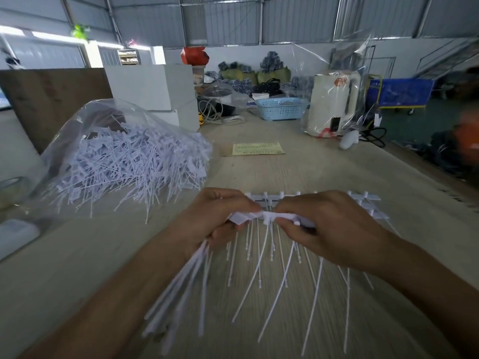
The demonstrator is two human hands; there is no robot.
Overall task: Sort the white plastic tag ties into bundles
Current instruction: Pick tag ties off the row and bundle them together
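White plastic tag ties (261, 255) are held above the pale wood-grain counter (298, 172) by both hands. The left hand (217, 216) is curled around a gathered bundle (181, 294) of ties, whose thin tails fan down and toward the lower left from beneath the palm. The right hand (324, 224) is pinched on the flat tag heads at the middle of the row, thumb below and fingers above, nearly touching the left hand. Loose tails hang down between and below the two hands, well spread apart. A further row of ties (363, 203) joined on a white strip is seen lying on the counter just behind the right hand. A large heap of ties (129, 161) is kept in a clear plastic bag (85, 117) on the counter to the left. Farther back, a yellow printed sheet (256, 149), a light blue basket (281, 107) and a white kettle (334, 102) wrapped in clear film are set on the counter.
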